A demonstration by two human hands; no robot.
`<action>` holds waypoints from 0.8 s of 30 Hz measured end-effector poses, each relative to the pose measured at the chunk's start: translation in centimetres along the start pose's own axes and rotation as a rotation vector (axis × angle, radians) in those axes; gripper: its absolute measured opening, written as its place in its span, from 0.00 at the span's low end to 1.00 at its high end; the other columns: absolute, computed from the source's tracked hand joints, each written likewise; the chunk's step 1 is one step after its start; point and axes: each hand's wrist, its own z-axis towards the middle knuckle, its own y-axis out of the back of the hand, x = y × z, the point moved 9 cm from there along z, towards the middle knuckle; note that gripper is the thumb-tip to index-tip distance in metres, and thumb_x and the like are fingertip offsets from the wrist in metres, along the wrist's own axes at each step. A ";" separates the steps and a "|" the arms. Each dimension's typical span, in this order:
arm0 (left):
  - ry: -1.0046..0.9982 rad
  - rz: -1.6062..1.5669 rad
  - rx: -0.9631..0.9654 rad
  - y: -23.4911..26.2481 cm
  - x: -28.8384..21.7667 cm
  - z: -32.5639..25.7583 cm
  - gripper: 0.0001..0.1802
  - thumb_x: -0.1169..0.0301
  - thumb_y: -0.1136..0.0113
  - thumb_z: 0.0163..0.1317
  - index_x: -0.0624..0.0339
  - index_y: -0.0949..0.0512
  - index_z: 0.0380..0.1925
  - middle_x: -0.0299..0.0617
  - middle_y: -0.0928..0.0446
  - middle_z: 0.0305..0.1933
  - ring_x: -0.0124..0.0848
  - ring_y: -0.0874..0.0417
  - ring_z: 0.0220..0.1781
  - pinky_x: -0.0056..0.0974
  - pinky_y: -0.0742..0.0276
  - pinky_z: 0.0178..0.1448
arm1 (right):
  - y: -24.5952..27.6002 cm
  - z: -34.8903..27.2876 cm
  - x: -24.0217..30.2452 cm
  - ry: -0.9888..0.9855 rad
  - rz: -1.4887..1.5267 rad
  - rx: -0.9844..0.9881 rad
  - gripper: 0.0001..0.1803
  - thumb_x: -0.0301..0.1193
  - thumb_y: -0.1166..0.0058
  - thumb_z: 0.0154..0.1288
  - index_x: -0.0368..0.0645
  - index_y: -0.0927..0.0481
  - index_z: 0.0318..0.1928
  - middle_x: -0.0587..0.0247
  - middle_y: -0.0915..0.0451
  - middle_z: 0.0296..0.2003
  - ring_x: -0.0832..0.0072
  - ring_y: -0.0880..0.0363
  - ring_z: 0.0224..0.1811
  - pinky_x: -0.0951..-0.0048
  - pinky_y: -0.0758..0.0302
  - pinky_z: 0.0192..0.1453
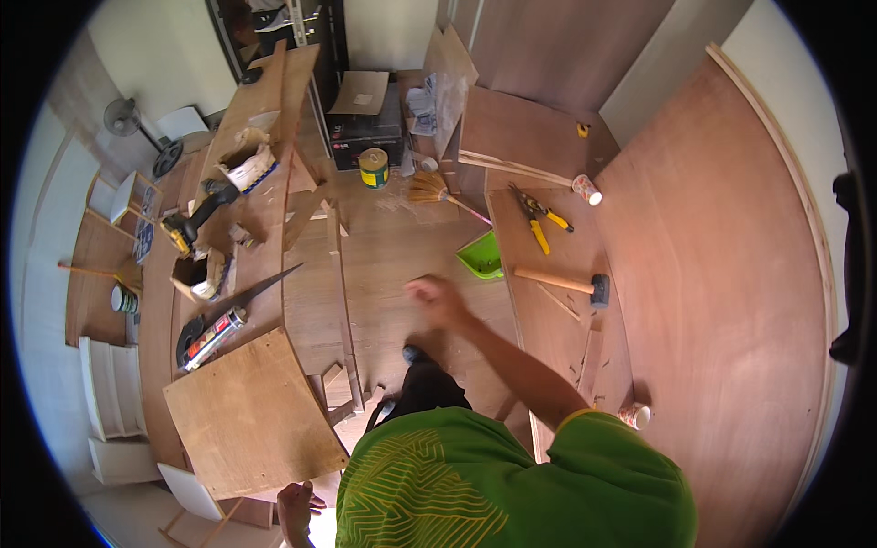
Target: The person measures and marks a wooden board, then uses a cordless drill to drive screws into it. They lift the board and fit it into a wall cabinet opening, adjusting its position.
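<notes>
Green shirt [525, 479] hides hips, left hand [297, 507] loosely open, right hand [437, 300] unreadable through blur.

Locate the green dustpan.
In the head view, the dustpan lies on the floor just right of centre, up and right of the right hand and left of the mallet.

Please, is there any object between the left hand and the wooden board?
Nothing visible stands between the left hand and the wooden board. The hand is close beside the board's near edge; I cannot tell if they touch.
</notes>
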 end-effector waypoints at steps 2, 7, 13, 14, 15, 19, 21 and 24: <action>-0.042 0.124 0.010 0.8 -2.4 0.8 0.19 0.61 0.40 0.74 0.67 0.22 0.29 0.53 0.17 0.23 0.40 0.13 0.22 0.41 0.17 0.23 | 8.4 -2.8 -7.8 -0.157 -0.140 -0.256 0.09 0.30 0.41 0.71 0.43 0.14 0.48 0.54 0.13 0.41 0.59 0.12 0.41 0.62 0.18 0.49; -0.337 0.278 -0.011 -1.3 -12.6 2.6 0.18 0.63 0.39 0.72 0.64 0.21 0.27 0.49 0.17 0.22 0.34 0.15 0.22 0.37 0.19 0.27 | 21.9 -11.3 -23.8 -0.472 -0.175 -0.640 0.09 0.31 0.48 0.76 0.44 0.15 0.39 0.72 0.20 0.30 0.81 0.23 0.32 0.74 0.23 0.37; -0.570 0.299 -0.018 -9.2 -21.9 4.1 0.16 0.66 0.27 0.65 0.66 0.20 0.26 0.44 0.23 0.23 0.30 0.26 0.25 0.41 0.30 0.31 | 21.1 -11.3 -23.4 -0.372 0.093 -0.424 0.12 0.35 0.52 0.82 0.44 0.21 0.40 0.71 0.21 0.32 0.79 0.23 0.35 0.75 0.25 0.40; -0.603 0.364 0.023 -11.0 -23.1 4.1 0.11 0.67 0.26 0.64 0.63 0.17 0.37 0.47 0.18 0.31 0.34 0.20 0.31 0.41 0.24 0.36 | 18.4 -10.3 -22.8 -0.353 0.342 -0.394 0.13 0.36 0.53 0.82 0.42 0.20 0.43 0.68 0.19 0.34 0.76 0.21 0.37 0.73 0.24 0.42; -0.612 0.309 0.041 -12.5 -23.9 3.7 0.12 0.67 0.26 0.64 0.62 0.17 0.41 0.47 0.17 0.33 0.35 0.18 0.32 0.41 0.22 0.38 | 15.7 -9.6 -21.9 -0.328 0.600 -0.335 0.14 0.37 0.53 0.82 0.41 0.19 0.45 0.65 0.17 0.36 0.74 0.18 0.39 0.71 0.22 0.44; -0.420 0.356 0.105 -17.3 -23.4 3.2 0.21 0.61 0.29 0.67 0.57 0.19 0.55 0.48 0.13 0.43 0.40 0.12 0.44 0.43 0.16 0.50 | 4.8 -6.4 -15.5 -0.128 0.031 0.464 0.21 0.44 0.51 0.80 0.37 0.18 0.53 0.55 0.13 0.42 0.67 0.14 0.43 0.64 0.19 0.49; -0.336 0.413 0.103 -18.6 -21.7 1.9 0.21 0.57 0.32 0.70 0.58 0.19 0.56 0.48 0.12 0.46 0.40 0.12 0.47 0.44 0.16 0.50 | -0.3 -6.1 -13.1 -0.005 -0.129 0.878 0.23 0.46 0.46 0.76 0.36 0.17 0.53 0.51 0.12 0.44 0.63 0.12 0.45 0.60 0.19 0.52; -0.203 0.389 -0.009 -18.7 -17.9 -0.1 0.22 0.53 0.34 0.71 0.58 0.18 0.53 0.48 0.12 0.49 0.44 0.11 0.49 0.45 0.17 0.53 | -5.2 -5.9 -11.8 0.060 -0.379 1.301 0.26 0.48 0.41 0.72 0.37 0.17 0.55 0.51 0.11 0.47 0.61 0.12 0.49 0.60 0.19 0.55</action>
